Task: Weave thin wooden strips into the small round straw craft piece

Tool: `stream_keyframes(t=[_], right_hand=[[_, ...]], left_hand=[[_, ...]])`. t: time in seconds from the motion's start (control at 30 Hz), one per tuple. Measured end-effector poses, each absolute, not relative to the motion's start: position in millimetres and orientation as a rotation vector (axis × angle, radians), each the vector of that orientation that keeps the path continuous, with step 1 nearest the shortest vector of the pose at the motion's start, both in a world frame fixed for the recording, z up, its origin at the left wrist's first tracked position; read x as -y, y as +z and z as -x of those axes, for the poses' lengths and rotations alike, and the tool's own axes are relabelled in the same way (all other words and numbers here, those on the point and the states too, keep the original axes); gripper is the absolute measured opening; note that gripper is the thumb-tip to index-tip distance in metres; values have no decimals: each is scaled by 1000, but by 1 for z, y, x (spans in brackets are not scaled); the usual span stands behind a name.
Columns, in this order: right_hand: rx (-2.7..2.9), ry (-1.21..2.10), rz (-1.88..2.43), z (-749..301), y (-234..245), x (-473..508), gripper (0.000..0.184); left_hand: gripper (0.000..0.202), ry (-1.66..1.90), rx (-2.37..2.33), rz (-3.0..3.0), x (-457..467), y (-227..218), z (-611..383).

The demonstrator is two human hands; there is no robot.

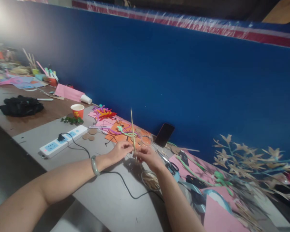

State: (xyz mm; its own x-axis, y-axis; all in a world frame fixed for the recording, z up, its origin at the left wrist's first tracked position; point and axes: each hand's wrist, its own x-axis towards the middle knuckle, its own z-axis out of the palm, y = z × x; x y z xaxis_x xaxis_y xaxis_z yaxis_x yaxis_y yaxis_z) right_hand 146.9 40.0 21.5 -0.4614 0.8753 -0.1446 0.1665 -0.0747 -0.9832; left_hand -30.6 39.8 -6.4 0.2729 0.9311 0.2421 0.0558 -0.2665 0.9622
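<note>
Pale stalk (132,129): nearly upright between the hands, rising above them; its lower end is too blurred for me to make out.
Left hand (122,150): fingertips pinched at the stalk's lower part.
Right hand (147,158): fingertips pinched there too, just beside the left.
Handling: I'd pinch lightly, as something this thin may bend or split, steadying with one hand while the other works.
Straw-coloured pieces (151,181): bundled just below the right hand.
Scissors (172,166): near, right of the hands.
Black cable (127,187): crosses the table (111,206) below the hands; I'd avoid snagging it.
</note>
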Motion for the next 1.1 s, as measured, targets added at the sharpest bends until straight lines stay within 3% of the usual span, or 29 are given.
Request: stream_keyframes(t=[0.27,0.4,0.67,1.1], right_hand=[[1546,1568,1110,-145,20,-39,30],[1493,1460,1117,-140,17,-39,28],[1462,1316,1209,-145,17,-43,30],[1524,1333,1178,-147,23,-41,31]], left_hand=[[28,1096,-776,-1403,-35,-4,28],[45,1092,-796,-1375,-42,-12,28],[31,944,-850,-1491,-43,-18,27],[31,909,-724,-1414,-40,-9,30]])
